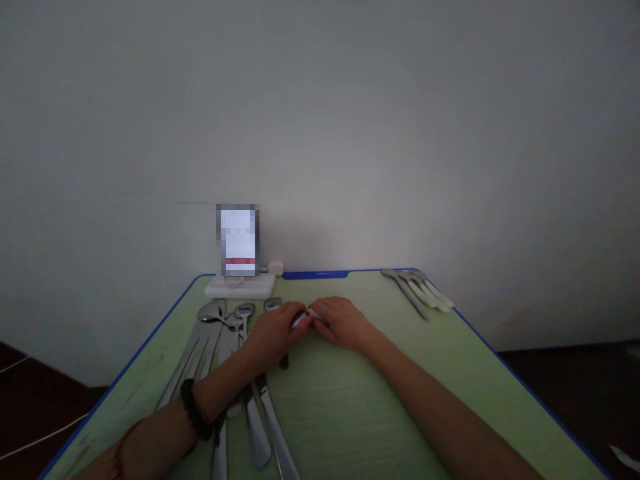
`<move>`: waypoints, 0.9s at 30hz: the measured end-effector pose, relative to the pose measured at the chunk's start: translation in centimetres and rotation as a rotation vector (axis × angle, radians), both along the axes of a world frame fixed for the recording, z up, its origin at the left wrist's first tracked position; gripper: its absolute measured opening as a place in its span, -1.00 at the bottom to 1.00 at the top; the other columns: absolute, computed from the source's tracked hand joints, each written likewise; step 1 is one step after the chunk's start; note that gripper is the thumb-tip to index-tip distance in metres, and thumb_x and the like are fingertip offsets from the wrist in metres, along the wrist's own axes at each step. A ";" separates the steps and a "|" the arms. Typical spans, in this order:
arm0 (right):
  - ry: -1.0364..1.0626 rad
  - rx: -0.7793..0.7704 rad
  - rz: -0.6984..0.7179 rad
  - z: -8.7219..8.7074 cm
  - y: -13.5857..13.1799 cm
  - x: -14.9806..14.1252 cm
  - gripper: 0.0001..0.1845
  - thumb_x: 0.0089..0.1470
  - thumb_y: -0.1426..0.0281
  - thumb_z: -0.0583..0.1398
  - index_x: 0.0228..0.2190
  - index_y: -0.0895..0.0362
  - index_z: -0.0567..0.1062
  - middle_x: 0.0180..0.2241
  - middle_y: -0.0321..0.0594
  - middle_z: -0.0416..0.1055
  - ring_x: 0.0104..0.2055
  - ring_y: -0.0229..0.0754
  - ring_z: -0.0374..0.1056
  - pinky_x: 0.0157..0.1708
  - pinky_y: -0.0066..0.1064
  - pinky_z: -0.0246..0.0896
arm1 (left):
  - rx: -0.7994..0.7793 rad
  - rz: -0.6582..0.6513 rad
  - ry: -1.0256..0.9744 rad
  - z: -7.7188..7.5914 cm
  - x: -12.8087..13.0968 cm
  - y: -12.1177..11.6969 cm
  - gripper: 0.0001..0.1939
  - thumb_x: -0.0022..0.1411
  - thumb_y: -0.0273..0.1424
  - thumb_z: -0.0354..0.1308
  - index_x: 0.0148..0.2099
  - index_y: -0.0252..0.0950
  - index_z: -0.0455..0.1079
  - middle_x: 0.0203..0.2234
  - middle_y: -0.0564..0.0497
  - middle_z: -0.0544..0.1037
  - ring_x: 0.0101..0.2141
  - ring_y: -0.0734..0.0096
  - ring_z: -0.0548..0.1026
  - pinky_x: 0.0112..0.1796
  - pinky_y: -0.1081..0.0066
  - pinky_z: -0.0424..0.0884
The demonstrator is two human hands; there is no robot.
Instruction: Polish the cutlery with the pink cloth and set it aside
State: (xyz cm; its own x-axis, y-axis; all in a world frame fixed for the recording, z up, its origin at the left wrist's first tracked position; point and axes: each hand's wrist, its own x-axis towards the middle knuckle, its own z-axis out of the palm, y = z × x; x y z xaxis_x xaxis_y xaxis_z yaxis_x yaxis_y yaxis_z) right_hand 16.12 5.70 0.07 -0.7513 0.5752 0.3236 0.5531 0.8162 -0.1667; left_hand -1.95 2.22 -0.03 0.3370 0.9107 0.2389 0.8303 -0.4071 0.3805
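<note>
My left hand and my right hand meet above the middle of the green table, thumbs and fingertips nearly touching. Both are closed around a small shiny thing, mostly covered by the fingers, so its kind cannot be made out. Under and beside my left forearm lie several metal spoons and long-handled flat utensils, partly hidden by the arm. Another metal utensil pokes out just behind my left hand. To the right of my right hand, well apart from it, lie a dark metal spoon and several white-handled utensils.
A lit, blurred-out screen stands on a white base at the table's back left, with a white plug beside it. The green table has a blue edge and stands against a grey wall.
</note>
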 end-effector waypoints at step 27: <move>0.134 0.016 -0.140 -1.2 2.8 3.6 -0.63 0.17 0.20 -0.05 -0.15 0.13 0.38 -0.18 -0.11 0.38 -0.10 -0.16 0.23 -0.03 -0.24 0.03 | -0.037 0.090 -0.164 0.7 -0.1 -0.1 -0.64 0.27 -0.22 -0.22 -0.28 -0.27 0.34 -0.46 -0.01 0.50 -0.39 0.32 0.46 -0.32 0.39 0.31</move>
State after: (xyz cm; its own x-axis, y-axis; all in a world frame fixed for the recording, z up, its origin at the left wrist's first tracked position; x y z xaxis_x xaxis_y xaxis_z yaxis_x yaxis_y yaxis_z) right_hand 19.76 8.47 -1.10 -0.6139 0.6648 0.4257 0.6349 0.7362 -0.2341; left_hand -2.04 2.16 0.67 0.2130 0.9445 0.2500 0.7884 -0.3173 0.5270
